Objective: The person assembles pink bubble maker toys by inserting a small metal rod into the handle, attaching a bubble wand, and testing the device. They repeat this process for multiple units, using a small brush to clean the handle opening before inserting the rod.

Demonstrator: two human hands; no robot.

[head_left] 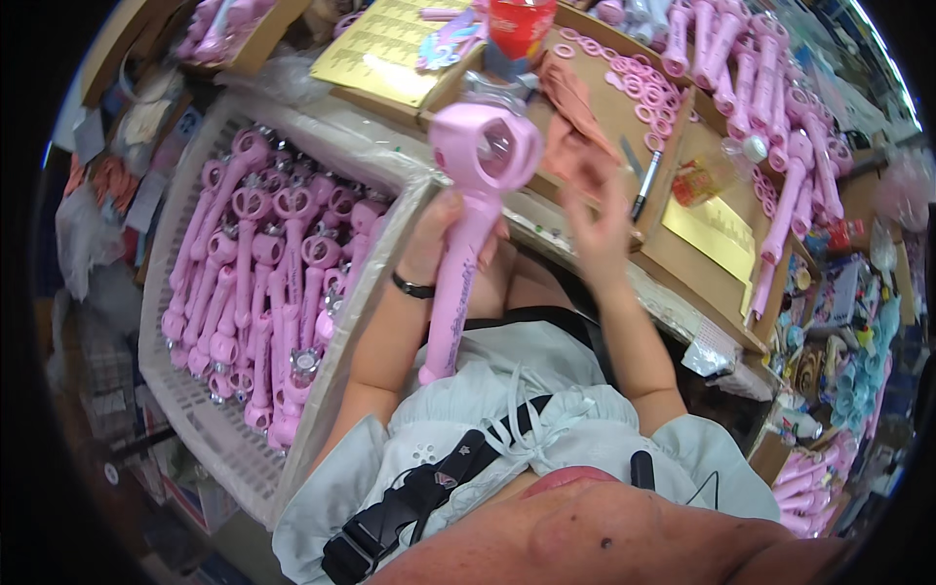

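Note:
My left hand (427, 239) is closed round the upper handle of a pink plastic wand toy (454, 302). Its hollow, ring-shaped head points away from me, and the handle's end comes down near my waist. To the right, my right hand (598, 226) is raised and blurred, fingers apart, with nothing visible in it. It is close to an orange cloth (575, 112) hanging over the edge of a cardboard tray (590, 73). Pink rings (651, 88) lie scattered in that tray.
On my left stands a white plastic crate (210, 444) full of similar pink wands (258, 283). Ahead are a red-labelled container (520, 29) and yellow printed sheets (375, 58). Right of these lie a black pen (646, 185), a small bottle (710, 175) and heaped pink wand parts (746, 73).

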